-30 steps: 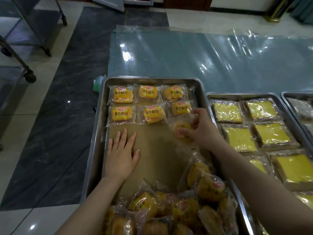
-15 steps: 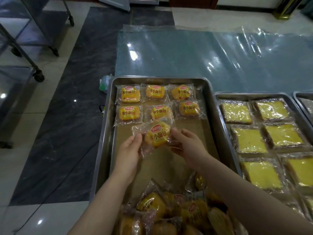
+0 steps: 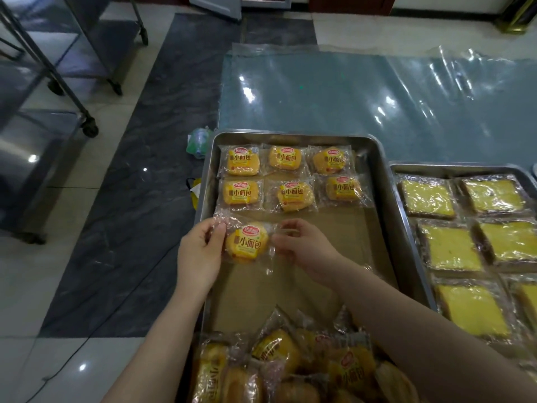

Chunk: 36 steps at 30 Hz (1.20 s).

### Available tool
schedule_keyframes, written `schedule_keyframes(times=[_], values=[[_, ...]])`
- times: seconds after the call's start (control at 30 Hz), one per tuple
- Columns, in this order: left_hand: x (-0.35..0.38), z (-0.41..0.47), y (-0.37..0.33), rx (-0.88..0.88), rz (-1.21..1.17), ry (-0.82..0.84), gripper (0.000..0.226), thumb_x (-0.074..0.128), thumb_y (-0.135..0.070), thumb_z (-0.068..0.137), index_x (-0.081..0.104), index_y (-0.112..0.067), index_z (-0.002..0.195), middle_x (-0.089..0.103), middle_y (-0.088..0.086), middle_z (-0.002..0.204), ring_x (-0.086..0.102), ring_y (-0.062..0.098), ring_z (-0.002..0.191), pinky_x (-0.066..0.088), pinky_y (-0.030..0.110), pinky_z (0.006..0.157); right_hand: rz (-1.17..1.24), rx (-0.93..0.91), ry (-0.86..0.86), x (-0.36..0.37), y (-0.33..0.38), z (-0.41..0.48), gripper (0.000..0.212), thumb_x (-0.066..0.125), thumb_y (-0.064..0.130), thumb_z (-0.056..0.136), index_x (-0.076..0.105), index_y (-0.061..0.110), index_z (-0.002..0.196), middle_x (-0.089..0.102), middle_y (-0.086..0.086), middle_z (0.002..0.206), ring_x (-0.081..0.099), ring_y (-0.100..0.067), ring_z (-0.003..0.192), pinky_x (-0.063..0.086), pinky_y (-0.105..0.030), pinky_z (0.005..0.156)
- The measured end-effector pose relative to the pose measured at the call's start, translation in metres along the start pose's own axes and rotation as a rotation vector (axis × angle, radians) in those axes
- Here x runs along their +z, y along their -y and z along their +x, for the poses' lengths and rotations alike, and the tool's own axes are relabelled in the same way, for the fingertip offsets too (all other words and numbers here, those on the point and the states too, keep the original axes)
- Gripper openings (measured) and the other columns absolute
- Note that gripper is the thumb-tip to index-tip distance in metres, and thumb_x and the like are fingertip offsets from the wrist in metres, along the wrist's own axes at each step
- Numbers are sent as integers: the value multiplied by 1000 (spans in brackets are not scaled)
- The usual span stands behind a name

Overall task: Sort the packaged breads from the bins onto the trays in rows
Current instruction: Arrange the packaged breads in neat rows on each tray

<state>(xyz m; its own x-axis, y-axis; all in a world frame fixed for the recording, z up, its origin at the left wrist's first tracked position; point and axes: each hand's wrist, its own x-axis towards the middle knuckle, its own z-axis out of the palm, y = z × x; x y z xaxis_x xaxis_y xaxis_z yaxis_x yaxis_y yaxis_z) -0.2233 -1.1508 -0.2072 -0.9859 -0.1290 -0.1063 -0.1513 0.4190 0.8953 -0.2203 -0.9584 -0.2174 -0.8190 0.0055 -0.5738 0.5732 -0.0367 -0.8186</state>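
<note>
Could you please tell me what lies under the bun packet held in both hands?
Brown paper liner shows around the bun packet, lining the tray; the patch directly beneath is hidden by the packet itself.

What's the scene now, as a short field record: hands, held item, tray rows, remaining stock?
Left hand: pinches left wrapper edge of small bread packet
Right hand: pinches its right wrapper edge
Packet position: third row, left end; contact with liner cannot tell
Steel tray: two far rows of three packets
Unsorted pile: near end of tray
Right tray: wrapped square yellow slices
</note>
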Motion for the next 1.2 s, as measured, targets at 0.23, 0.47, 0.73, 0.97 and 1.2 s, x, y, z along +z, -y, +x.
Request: schedule_keyframes(times=[0.23,0.47,0.73,0.97,1.2], values=[[19,-18,10,444,761,-29,67,52,-28,86,22,-17,145,19,11,154,10,24,142,11,42,111,-372,-112,-164,15,5,23,12,66,14,87,55,20,84,65,-1,82,60,-6,56,44,-18,46],[39,-13,38,406,916,252,77,40,-47,93,-11,-29,148,-15,8,156,-17,28,142,-8,40,113,-514,-258,-252,12,3,31,21,71,26,82,52,32,88,60,14,85,56,2,73,39,-11,52],[47,5,43,451,988,204,71,25,-49,94,-17,-28,146,-22,13,153,-20,31,140,-6,48,113,-1151,-599,-437,-28,12,57,43,52,31,94,38,28,135,23,-5,153,13,-29,143,16,-43,114],[45,11,40,423,1011,220,80,8,-70,83,-24,-28,144,-35,8,149,-29,26,138,-17,46,109,-1338,-513,-239,-32,4,74,50,26,43,101,12,35,149,-10,-1,160,-18,-21,144,-8,-40,113],[29,-4,19,515,1031,236,81,20,-63,87,-25,-27,144,-34,7,150,-28,23,138,-15,44,110,-1169,-623,-263,-48,23,16,34,47,31,95,51,25,129,46,6,138,37,-18,133,31,-32,105]])
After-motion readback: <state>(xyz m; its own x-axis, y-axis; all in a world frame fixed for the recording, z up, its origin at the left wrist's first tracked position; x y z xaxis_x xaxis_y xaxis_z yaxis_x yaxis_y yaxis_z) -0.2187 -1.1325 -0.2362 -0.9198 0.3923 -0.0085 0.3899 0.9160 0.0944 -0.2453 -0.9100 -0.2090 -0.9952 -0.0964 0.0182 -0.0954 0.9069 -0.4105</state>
